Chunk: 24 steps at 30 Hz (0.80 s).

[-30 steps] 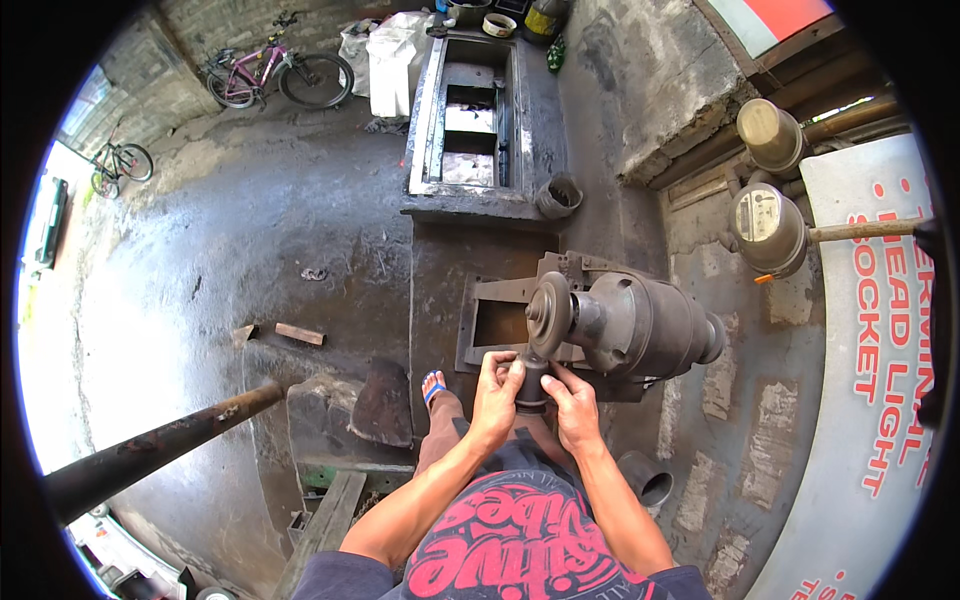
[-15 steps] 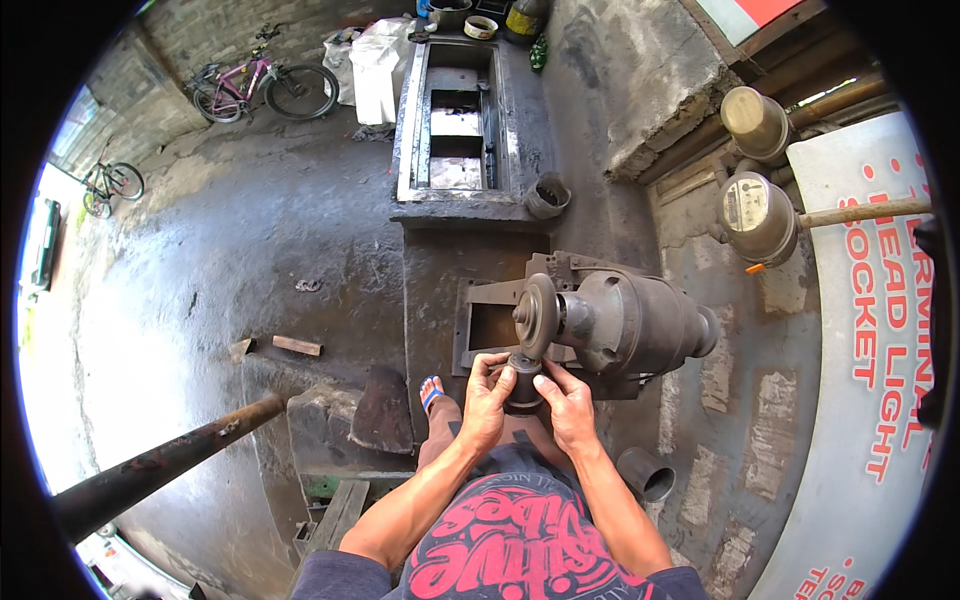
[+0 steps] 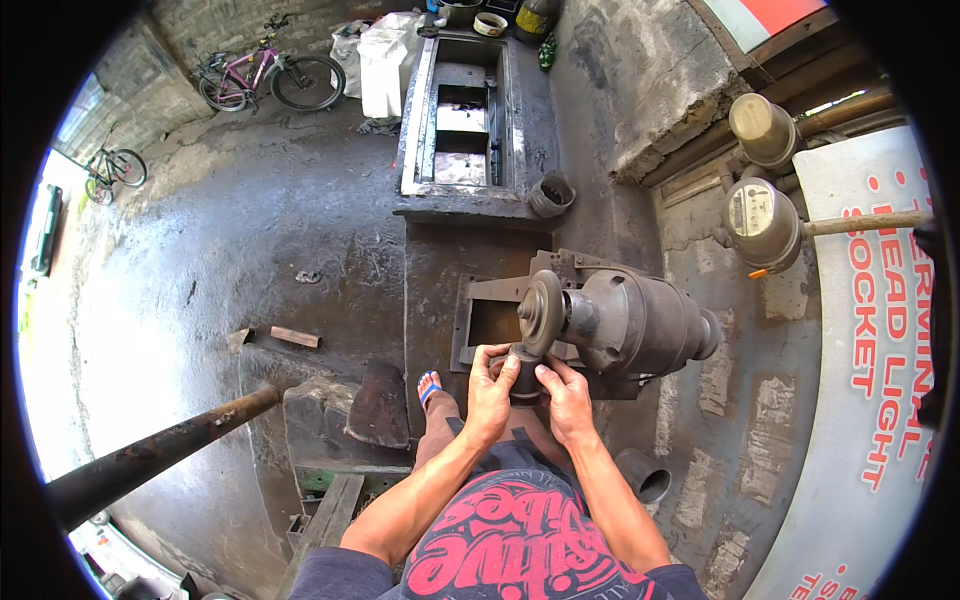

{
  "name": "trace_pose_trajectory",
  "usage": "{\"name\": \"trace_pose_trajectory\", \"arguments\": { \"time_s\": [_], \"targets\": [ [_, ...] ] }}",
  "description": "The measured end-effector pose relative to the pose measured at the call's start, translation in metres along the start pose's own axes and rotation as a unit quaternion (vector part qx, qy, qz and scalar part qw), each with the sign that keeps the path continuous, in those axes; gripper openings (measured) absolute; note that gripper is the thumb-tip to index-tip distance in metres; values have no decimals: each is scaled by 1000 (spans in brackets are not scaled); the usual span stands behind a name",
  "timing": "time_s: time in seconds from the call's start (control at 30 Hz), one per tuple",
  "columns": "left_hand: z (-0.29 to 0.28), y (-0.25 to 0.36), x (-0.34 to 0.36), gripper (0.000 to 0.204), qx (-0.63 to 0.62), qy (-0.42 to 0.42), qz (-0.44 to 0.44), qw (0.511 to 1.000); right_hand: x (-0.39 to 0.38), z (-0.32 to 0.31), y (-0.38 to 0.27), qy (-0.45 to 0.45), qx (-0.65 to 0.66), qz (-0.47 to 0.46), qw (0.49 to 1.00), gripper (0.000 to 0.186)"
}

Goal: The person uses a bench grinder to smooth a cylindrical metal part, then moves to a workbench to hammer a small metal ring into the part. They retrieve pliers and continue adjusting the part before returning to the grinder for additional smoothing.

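Note:
Both hands grip a dark, round metal part (image 3: 527, 378) from either side, close in front of my body. My left hand (image 3: 489, 392) has its thumb pressed along the part's upper left. Opposite it, my right hand (image 3: 567, 402) pinches the right side with thumb and fingers. The part's top end meets the lower rim of a grey-brown disc wheel (image 3: 541, 311); whether the wheel is spinning cannot be told. That wheel sits on the shaft of a large dusty electric motor (image 3: 645, 320). The part's underside is partly hidden by my fingers.
A metal frame (image 3: 480, 290) holds the motor. Beyond stands a dark basin (image 3: 412, 170) with a small pot (image 3: 551, 195) beside it. A thick pipe (image 3: 170, 455) slants in from the left. An open can (image 3: 645, 478) lies right of my legs, and a large sign (image 3: 830, 440) lines the right.
My hands have turned the metal part slightly and raised it a little against the wheel's lower rim. Both keep their grip. The view has shifted slightly.

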<state>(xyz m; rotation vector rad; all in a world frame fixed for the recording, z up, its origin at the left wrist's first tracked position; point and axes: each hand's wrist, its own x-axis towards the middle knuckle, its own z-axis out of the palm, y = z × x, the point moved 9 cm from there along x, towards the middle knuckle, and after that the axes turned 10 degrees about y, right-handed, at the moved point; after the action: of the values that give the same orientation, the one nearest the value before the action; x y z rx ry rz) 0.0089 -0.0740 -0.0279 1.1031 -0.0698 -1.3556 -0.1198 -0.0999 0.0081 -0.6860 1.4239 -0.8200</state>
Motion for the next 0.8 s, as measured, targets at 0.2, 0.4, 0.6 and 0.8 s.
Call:
{"name": "trace_pose_trajectory", "arguments": {
  "time_s": [0.2,0.4,0.6,0.8],
  "targets": [
    [-2,-10,5,23,-18,7,-29,999,10,-5,4,10,-27,-30,999,40],
    [8,-10,4,22,-16,-7,-19,1000,10,-13,4,20,-12,-25,999,40],
    [11,-12,0,23,-13,10,-31,999,11,-16,5,13,8,-8,1000,40],
    [12,-11,-1,23,-12,18,-24,999,12,-16,1,8,-1,-31,999,36]
  ]
}}
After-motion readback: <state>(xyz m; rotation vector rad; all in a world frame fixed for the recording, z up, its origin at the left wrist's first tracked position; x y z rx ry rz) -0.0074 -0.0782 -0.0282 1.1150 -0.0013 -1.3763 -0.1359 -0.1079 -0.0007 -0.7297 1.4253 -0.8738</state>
